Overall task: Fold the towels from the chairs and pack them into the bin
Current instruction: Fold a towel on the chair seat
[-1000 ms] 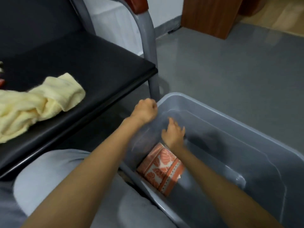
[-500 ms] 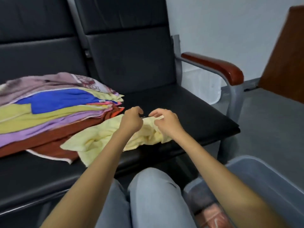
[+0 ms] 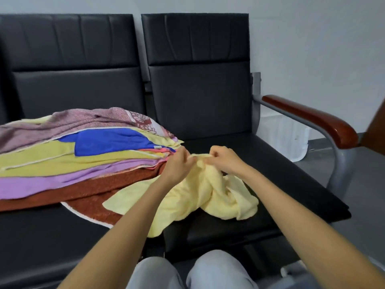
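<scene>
- the towel stack (image 3: 83, 163) lies on the left chair (image 3: 52, 236).
- the loose towel (image 3: 208, 195) lies on the right chair (image 3: 281, 184), just right of the stack, overlapping its bottom towel.
- the armrest (image 3: 312, 119) stands at that chair's right.

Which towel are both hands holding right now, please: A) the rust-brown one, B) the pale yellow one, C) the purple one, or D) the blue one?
B: the left hand and the right hand both pinch the bunched top edge of the pale yellow towel lying on the seat.

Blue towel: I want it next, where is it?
The blue towel lies left in the head view, in the stack on the left seat, under the mauve towel.
</scene>
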